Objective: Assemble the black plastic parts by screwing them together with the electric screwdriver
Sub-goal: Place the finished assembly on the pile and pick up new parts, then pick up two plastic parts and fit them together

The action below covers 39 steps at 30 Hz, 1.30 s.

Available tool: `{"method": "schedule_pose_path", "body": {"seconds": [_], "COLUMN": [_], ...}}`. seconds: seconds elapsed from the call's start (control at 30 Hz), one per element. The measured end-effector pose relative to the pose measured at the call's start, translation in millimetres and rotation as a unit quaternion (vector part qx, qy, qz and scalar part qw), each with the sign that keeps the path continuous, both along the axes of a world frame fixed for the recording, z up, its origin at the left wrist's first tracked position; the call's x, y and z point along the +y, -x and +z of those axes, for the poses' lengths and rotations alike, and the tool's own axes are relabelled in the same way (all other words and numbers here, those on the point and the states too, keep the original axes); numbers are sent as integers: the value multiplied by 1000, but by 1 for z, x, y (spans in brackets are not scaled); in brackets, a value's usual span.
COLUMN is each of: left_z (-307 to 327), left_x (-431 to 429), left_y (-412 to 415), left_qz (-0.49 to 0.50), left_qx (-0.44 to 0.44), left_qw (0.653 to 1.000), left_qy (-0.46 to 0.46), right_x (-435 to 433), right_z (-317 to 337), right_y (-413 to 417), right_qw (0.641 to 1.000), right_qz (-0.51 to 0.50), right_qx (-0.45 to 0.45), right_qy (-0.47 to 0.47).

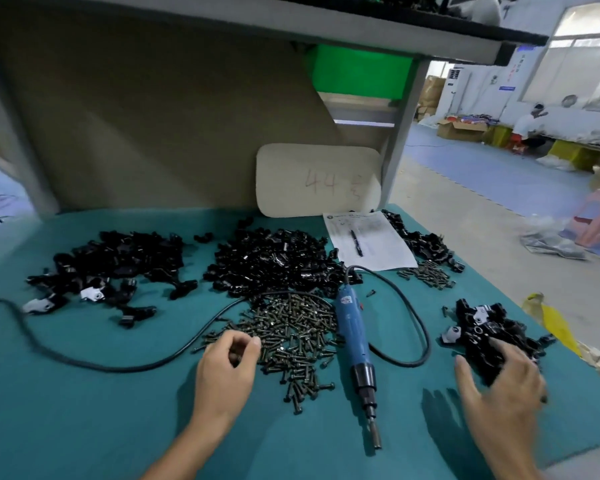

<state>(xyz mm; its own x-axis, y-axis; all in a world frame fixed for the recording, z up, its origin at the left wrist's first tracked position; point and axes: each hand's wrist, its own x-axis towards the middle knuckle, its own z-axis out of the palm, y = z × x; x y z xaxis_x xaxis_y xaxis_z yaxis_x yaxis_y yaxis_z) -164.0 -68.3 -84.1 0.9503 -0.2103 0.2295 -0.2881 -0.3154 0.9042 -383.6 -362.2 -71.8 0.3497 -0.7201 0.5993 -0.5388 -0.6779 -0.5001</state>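
Observation:
A blue electric screwdriver lies on the teal table, bit pointing toward me, its black cable looping left. A heap of dark screws spreads just left of it. My left hand rests at the heap's left edge, fingers curled and pinched on some screws. My right hand, blurred, has its fingers spread over the near edge of a small pile of black parts at the right. Two larger piles of black plastic parts lie behind: one far left, one centre.
A paper sheet with a pen lies at the back right beside more black parts and a small scatter of screws. A beige board leans on the back wall. Yellow plastic hangs at the table's right edge.

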Motion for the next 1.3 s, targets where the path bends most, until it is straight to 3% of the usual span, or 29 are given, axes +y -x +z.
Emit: {"method": "schedule_pose_path", "body": {"seconds": [0.13, 0.27, 0.47, 0.63, 0.77, 0.87, 0.93, 1.03, 1.1, 1.17, 1.23, 1.3], "left_z": [3, 10, 17, 28, 34, 30, 32, 39, 47, 57, 67, 75], "left_x": [10, 37, 92, 116, 99, 74, 63, 60, 60, 60, 61, 63], "left_y": [-24, -79, -157, -213, -226, -224, -220, -215, -210, -202, -189, -171], "left_qz": [24, 107, 250, 160, -4, -59, -66, -64, -51, -43, -50, -58], "left_qx": [-21, -70, -81, -43, -144, -169, -120, -34, 4, 33, 56, 56], "left_qw": [999, 986, 936, 921, 868, 826, 860, 931, 960, 975, 982, 986], "left_qy": [-22, -109, -235, -354, -476, -534, -492, -357, -275, -215, -173, -148], "right_x": [32, 43, 35, 28, 21, 15, 15, 19, 27, 42, 60, 80], "right_z": [38, 54, 39, 23, 17, 18, 22, 35, 46, 54, 58, 57], "right_y": [-69, -163, -275, -308, -311, -308, -305, -295, -285, -270, -251, -227], "right_qw": [977, 917, 868, 843, 864, 881, 905, 929, 892, 795, 722, 691], "right_qz": [205, 347, 321, 286, 293, 296, 307, 317, 338, 354, 346, 335], "right_qx": [20, 192, 378, 447, 402, 365, 295, 146, 26, -94, -153, -173], "right_qy": [-51, -42, 20, 85, 73, 50, 22, -120, -298, -484, -579, -617]}}
